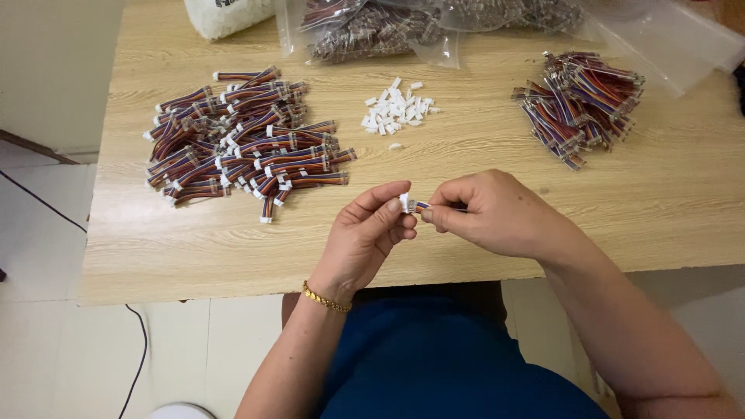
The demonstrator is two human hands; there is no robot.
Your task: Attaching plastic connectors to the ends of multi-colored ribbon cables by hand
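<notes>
Fingers of the left hand [371,233] pinched a small white connector [404,203] between thumb and forefinger, just above the near edge of the table [466,155]. The right hand [489,213] was closed on a short ribbon cable [423,207] with coloured wires, and the end of this cable met the white connector, so both hands were almost touching each other. A thin gold bracelet [326,299] sat on the left wrist.

Beyond the hands, near the middle of the table, lay a small heap of loose white connectors [394,112]. To the left of it a large pile of cables with white ends [240,140] was spread out. To the right, well apart, was a tighter pile of cables [582,105]; I could not tell whether these had white ends. At the far edge of the table lay clear plastic bags [372,27] with more cables inside, and one bag of white parts [225,14] at the far left. Below the table edge the blue clothing [434,365] of the person showed, and a black cord [136,349] ran over the pale floor.
</notes>
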